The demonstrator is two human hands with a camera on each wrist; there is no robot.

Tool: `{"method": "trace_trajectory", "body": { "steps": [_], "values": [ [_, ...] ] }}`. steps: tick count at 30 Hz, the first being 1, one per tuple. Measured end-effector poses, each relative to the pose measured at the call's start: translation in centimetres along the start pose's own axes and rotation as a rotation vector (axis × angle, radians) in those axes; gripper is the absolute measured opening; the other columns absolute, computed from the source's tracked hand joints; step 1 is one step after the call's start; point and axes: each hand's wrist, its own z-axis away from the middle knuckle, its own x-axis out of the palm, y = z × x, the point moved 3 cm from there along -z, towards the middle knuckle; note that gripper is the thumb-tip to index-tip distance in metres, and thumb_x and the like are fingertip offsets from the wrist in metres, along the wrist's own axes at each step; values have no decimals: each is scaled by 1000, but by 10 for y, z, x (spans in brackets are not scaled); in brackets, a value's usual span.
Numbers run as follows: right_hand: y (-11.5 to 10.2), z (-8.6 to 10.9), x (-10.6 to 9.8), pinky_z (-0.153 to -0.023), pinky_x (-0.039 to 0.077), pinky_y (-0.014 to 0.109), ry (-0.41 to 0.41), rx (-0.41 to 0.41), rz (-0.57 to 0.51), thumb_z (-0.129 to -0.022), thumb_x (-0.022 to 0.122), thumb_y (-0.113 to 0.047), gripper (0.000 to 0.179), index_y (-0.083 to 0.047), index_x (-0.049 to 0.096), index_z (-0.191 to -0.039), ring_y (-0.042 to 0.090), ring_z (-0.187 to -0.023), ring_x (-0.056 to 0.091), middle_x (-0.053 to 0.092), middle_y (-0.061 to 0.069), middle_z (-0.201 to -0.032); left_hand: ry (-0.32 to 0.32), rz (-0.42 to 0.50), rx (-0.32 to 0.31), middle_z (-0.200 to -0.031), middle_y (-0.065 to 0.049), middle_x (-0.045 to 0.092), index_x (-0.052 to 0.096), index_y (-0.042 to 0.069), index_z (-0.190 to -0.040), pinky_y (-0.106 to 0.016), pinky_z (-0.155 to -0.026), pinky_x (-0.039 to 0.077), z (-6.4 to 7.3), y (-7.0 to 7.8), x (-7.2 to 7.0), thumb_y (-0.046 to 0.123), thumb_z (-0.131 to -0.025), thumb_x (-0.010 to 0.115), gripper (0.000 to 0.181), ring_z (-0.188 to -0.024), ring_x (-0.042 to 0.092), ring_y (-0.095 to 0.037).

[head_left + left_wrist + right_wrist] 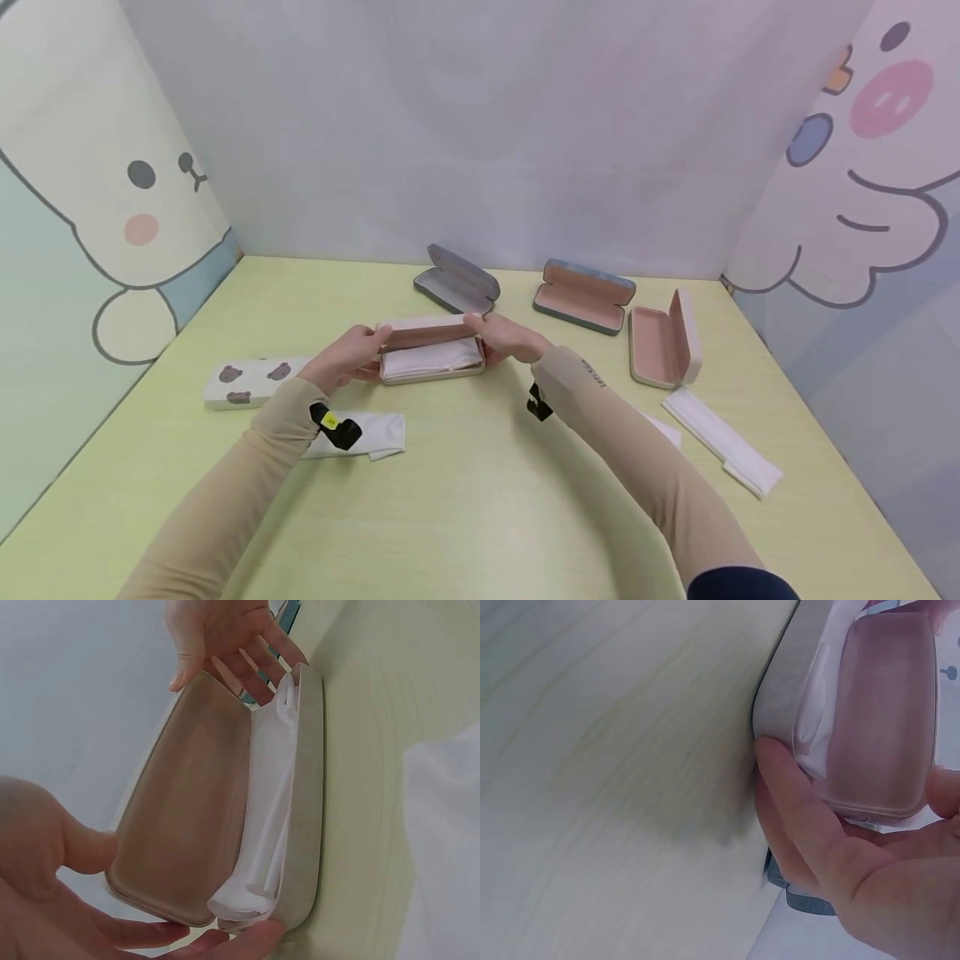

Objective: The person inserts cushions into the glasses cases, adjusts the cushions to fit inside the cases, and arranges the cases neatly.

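A pale glasses case [433, 378] stands partly open in the middle of the table, its lid tipped up and its pinkish-brown lining [187, 802] showing. Inside the base lies a folded white cloth [431, 358]. My left hand [341, 357] grips the case's left end, thumb on the lid's edge and fingers round the base. At the opposite end my right hand [512, 337] holds it in the same way, its thumb [943, 791] against the lid and fingers along the base.
Behind stand an open grey case [455, 287] and an open blue case [581, 302]; an open white case [660, 346] is at right. A bear-print case [251, 382] lies left. White cloths [723, 442] lie at right and by the left wrist [378, 433].
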Motion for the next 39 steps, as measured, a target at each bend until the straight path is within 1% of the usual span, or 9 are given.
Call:
{"method": "trace_trajectory", "body": {
  "steps": [3, 8, 12, 18, 22, 26, 28, 35, 39],
  "values": [
    [1, 0, 0, -95, 52, 44, 1, -12, -6, -104, 27, -43, 54, -4, 30, -141, 26, -138, 35, 32, 15, -146, 6, 6, 0, -152, -27, 25, 11, -9, -149, -40, -100, 49, 0, 0, 0, 39, -105, 26, 67, -129, 43, -37],
    [3, -1, 1, -96, 51, 44, -30, -41, -20, -105, 27, -41, 54, -5, 27, -146, 27, -141, 31, 25, 14, -154, 2, 18, 11, -150, -29, 27, 14, -11, -147, -41, -100, 49, 0, -2, -1, 35, -105, 29, 65, -130, 43, -39],
    [4, 0, 1, -99, 50, 45, -49, -56, -29, -106, 27, -38, 52, -6, 27, -146, 28, -144, 27, 22, 14, -156, -5, 27, 25, -149, -30, 28, 15, -12, -146, -42, -100, 49, 2, -3, -1, 33, -104, 31, 64, -130, 43, -40],
    [5, 1, 3, -102, 47, 47, -68, -58, -49, -106, 28, -34, 47, -5, 31, -143, 29, -142, 31, 27, 16, -152, -13, 36, 31, -149, -31, 26, 14, -13, -146, -43, -102, 47, 4, -3, 1, 30, -105, 31, 62, -131, 42, -42],
    [7, 1, 3, -100, 48, 46, -60, -55, -40, -106, 29, -34, 43, -4, 36, -136, 27, -136, 37, 34, 15, -143, -16, 45, 24, -150, -31, 24, 13, -12, -147, -44, -104, 45, 4, -4, 3, 29, -105, 31, 62, -133, 40, -42],
    [8, 0, 3, -97, 50, 43, -57, -52, -21, -106, 29, -34, 37, -1, 39, -120, 21, -116, 46, 41, 13, -118, -19, 40, 30, -150, -31, 24, 13, -12, -147, -44, -103, 46, 3, -5, 3, 29, -105, 32, 62, -132, 40, -42],
    [8, -1, 2, -96, 51, 42, -58, -53, -18, -106, 30, -33, 37, 1, 40, -116, 20, -109, 47, 42, 12, -111, -18, 38, 35, -150, -31, 26, 14, -12, -146, -43, -102, 47, 3, -4, 3, 29, -105, 32, 61, -132, 41, -42],
    [7, 0, 0, -96, 51, 41, -67, -60, -26, -106, 31, -32, 41, -1, 42, -129, 22, -113, 50, 48, 16, -126, -14, 38, 41, -149, -30, 27, 17, -12, -145, -42, -102, 47, 3, -3, 2, 27, -105, 33, 59, -132, 41, -41],
    [7, 0, 1, -96, 50, 41, -81, -71, -24, -106, 31, -31, 40, -2, 42, -132, 22, -112, 53, 51, 18, -128, -12, 35, 43, -148, -30, 27, 17, -12, -145, -42, -102, 48, 4, -3, 2, 26, -104, 34, 59, -130, 43, -40]
  ]
}}
